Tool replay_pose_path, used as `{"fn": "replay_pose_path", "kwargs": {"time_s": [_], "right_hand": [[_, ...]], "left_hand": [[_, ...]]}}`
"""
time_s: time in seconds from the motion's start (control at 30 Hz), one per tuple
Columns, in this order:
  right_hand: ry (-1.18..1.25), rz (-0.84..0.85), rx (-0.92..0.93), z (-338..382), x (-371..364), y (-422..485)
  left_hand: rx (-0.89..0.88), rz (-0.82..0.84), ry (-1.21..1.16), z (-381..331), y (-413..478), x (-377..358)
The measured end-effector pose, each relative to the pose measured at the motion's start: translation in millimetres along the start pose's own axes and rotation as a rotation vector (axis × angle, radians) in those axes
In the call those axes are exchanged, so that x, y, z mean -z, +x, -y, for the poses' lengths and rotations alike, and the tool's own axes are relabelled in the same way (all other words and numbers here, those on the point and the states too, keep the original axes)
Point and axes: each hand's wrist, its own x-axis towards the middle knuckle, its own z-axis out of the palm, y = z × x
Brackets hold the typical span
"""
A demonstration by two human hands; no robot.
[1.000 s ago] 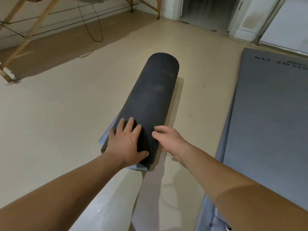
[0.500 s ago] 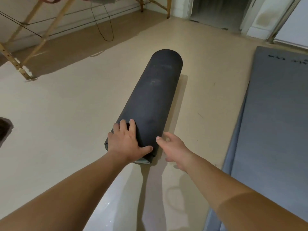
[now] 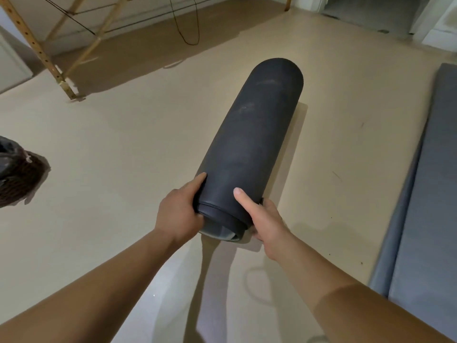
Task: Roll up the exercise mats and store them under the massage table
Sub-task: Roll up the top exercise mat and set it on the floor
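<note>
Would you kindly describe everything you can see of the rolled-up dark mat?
The rolled mat is a thick, matte charcoal cylinder, foam-like, with faint scuffs. It points away from the camera across the beige floor. Its near end shows a lighter grey inner layer. The left hand and right hand clasp that end from either side.

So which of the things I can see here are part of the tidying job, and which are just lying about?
Part of the job:
- rolled black mat, gripped at its near end by the left hand and right hand
- flat grey mat, not yet rolled
- wooden table legs, top out of view

Just lying about:
- black cable
- dark bag
</note>
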Motion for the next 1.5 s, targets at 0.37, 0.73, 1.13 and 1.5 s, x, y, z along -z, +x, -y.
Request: {"fn": "replay_pose_path", "kwargs": {"time_s": [0.37,0.73,1.13,1.5], "right_hand": [[-0.12,-0.178,0.225,0,-19,-38],[-0.013,-0.081,0.2,7,-8,-26],[0.094,0.075,0.097,-25,40,-23],[0.056,-0.01,0.172,-12,37,-31]], "left_hand": [[0.208,0.311,-0.452,39,-22,22],[-0.074,0.042,-0.163,-6,-7,39],[-0.108,0.026,0.261,-68,-23,-16],[-0.127,-0.007,0.205,-49,-20,6]]}}
